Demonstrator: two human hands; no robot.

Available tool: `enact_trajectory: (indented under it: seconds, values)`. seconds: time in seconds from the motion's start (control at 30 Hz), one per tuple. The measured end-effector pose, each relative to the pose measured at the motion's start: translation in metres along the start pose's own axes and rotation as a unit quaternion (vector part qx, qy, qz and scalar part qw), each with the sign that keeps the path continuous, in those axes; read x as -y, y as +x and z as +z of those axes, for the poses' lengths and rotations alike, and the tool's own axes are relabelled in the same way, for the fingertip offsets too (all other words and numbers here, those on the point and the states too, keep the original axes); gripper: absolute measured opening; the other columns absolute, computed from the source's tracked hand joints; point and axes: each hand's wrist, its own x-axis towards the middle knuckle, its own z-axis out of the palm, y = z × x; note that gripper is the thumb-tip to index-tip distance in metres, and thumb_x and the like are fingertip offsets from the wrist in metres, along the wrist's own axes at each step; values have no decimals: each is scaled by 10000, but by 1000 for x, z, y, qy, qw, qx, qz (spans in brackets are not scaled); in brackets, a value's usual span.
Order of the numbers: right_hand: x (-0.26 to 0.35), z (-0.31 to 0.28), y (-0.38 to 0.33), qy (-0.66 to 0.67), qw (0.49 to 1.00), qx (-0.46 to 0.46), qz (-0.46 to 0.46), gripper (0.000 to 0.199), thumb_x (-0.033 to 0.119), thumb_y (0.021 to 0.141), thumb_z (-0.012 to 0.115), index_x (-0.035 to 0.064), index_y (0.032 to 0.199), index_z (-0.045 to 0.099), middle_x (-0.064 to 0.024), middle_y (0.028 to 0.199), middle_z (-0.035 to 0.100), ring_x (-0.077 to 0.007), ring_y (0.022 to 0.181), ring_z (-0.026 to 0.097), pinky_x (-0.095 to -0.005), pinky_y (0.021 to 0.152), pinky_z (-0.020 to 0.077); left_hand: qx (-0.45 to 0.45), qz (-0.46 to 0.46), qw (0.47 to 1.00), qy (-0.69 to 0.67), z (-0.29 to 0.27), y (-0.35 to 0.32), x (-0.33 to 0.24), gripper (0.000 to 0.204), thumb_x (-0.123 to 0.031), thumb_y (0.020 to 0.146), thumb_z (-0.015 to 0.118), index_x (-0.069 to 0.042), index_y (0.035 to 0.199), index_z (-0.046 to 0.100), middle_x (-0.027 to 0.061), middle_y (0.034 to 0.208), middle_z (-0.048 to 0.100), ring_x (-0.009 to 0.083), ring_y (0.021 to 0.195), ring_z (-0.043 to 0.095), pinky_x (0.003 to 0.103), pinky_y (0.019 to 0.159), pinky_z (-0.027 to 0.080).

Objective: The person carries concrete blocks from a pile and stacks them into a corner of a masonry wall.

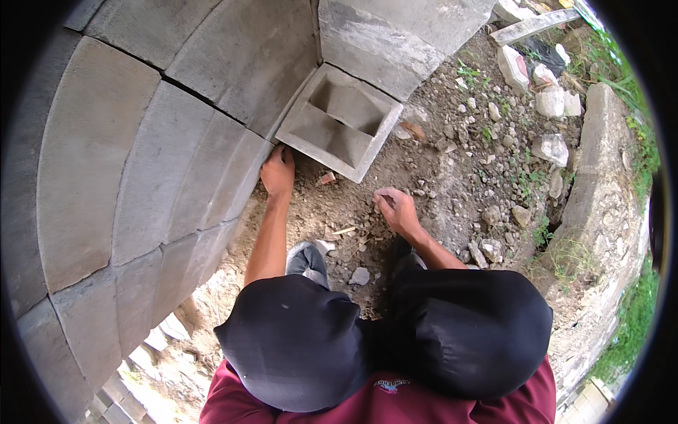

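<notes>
A hollow concrete block (362, 167) with two cavities rests on the dirt in the corner between the grey block walls. At its near left corner is my left hand (278, 173), knuckles close to the block and the wall base. Those fingers are curled, and their tips are hidden from view. My right hand (397, 211) hovers just in front of the block's near right corner, apart from it. Its fingers are bent together, and anything inside them does not show. Between the hands, a small reddish brick fragment (328, 178) lies near the block.
A tall concrete block wall (141, 184) rises close on my left. Loose stones and rubble (551, 148) cover the ground to the right, beside a low concrete edge (600, 141). My shoe (306, 261) stands on the dirt below my left forearm.
</notes>
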Motion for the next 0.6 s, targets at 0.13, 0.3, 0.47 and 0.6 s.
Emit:
enact_trajectory:
  seconds: [0.13, 0.3, 0.47, 0.6]
  values:
    - [-10, 6, -3, 19, 999, -18, -20, 147, 132, 858, 613, 32, 943, 679, -143, 819, 662, -232, 663, 621, -323, 630, 490, 12, 21, 999, -47, -13, -11, -3, 245, -203, 835, 630, -72, 1035, 685, 166, 741, 665, 355, 649, 645, 435, 594, 512]
    - [-4, 13, -1, -4, 998, -17, -63, 156, 133, 858, 614, 28, 954, 679, -157, 879, 668, -266, 707, 636, -332, 653, 498, 111, 12, 994, -20, -22, -25, -10, 442, -193, 812, 573, -75, 1238, 586, 250, 815, 659, 406, 714, 652, 481, 646, 531]
    - [3, 6, 5, 1, 1000, 4, -30, 170, 138, 862, 615, 16, 963, 676, -149, 879, 673, -264, 717, 639, -324, 668, 503, 191, -25, 981, 18, -25, -11, -19, 546, -196, 780, 561, -82, 1313, 524, 273, 785, 640, 429, 721, 639, 499, 659, 524]
    - [-1, 0, 8, 34, 999, 0, 1, 165, 138, 861, 619, 17, 958, 676, -145, 866, 673, -240, 699, 634, -319, 666, 501, 188, -11, 982, 27, -27, -12, -21, 546, -211, 788, 555, -103, 1322, 518, 274, 780, 637, 439, 731, 633, 511, 675, 516]
